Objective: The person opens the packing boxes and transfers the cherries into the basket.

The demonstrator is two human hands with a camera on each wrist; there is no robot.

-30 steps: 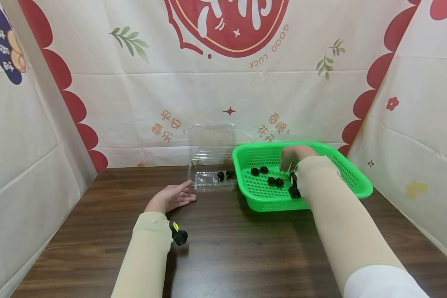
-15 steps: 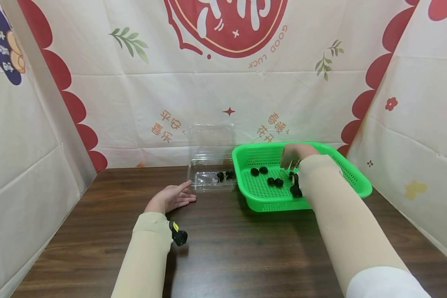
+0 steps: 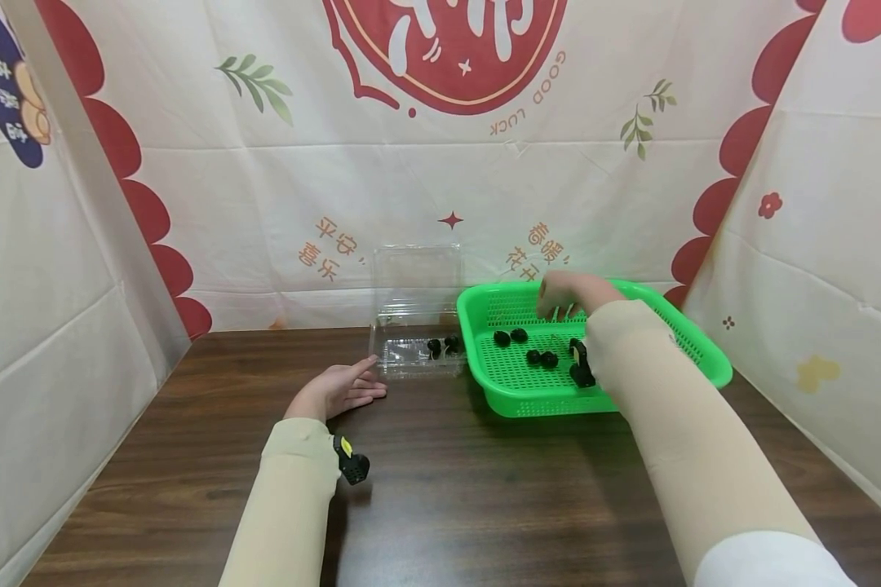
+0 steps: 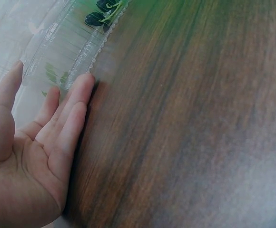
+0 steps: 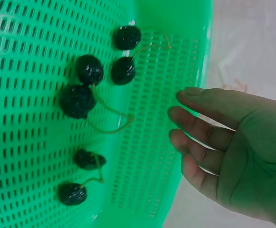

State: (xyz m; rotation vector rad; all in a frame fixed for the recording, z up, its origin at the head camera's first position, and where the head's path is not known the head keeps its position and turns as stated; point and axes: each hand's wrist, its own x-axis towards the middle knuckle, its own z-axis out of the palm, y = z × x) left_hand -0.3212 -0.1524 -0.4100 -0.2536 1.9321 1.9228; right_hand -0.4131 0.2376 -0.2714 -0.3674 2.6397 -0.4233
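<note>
In the head view, a green plastic basket [image 3: 529,404] holds pairs of dark cherries [image 3: 502,338] joined by their stems. Three such pairs show in the right wrist view, one lower pair of cherries [image 5: 73,194] nearest that frame's bottom. My right hand [image 3: 568,295] hovers over the basket's far part, fingers loosely bent, holding nothing. Left of the basket stands a clear plastic box [image 3: 404,352], its lid upright at the back. Dark cherries [image 3: 435,348] with stems lie in its right part. My left hand [image 3: 338,390] rests on the table, straight fingers at the box's front left corner.
A brown wooden table [image 3: 440,505] carries everything. A printed white cloth [image 3: 294,187] hangs close behind the box and basket, with more cloth on both sides. Each wrist wears a small black camera [image 3: 352,463].
My right hand has risen from lower in the basket and shifted slightly left, away from the cherries. The left hand stays at the box.
</note>
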